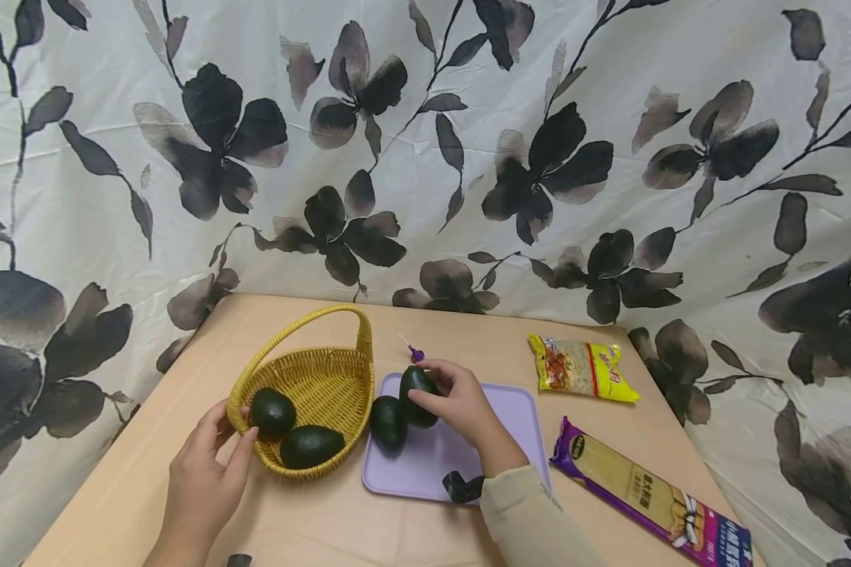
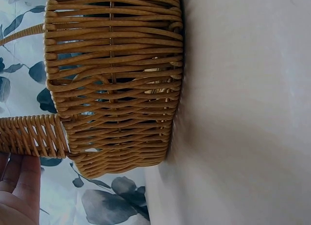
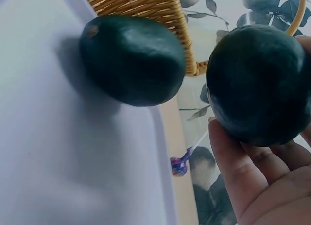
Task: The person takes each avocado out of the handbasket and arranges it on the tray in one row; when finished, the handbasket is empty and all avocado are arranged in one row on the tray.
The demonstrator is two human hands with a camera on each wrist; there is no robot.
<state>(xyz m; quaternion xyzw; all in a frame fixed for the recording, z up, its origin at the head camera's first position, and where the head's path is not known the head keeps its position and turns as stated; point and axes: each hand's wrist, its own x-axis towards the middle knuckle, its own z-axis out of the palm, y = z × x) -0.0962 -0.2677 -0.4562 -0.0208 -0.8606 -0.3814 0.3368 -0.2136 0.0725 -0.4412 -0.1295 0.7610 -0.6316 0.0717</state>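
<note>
My left hand point(image 1: 209, 476) grips the yellow wicker basket point(image 1: 319, 370) at the near left end of its handle point(image 2: 31, 136). Inside the basket lie two dark green avocados, one point(image 1: 273, 413) by that hand and another point(image 1: 312, 446) at the near side. My right hand point(image 1: 461, 402) holds a third avocado point(image 3: 260, 84) over the lilac tray point(image 1: 425, 472), its fingers and thumb around the fruit. One more avocado point(image 3: 133, 60) rests on the tray's left part, just beside the basket. Only the basket's outer wall shows in the left wrist view, hiding its contents.
A purple-wrapped lollipop point(image 1: 416, 354) lies behind the tray. On the right are a yellow and clear food packet point(image 1: 581, 368) and a long purple pasta packet point(image 1: 652, 492). A black item point(image 1: 461, 487) sits by the right cuff. A floral curtain point(image 1: 425, 157) hangs behind the table.
</note>
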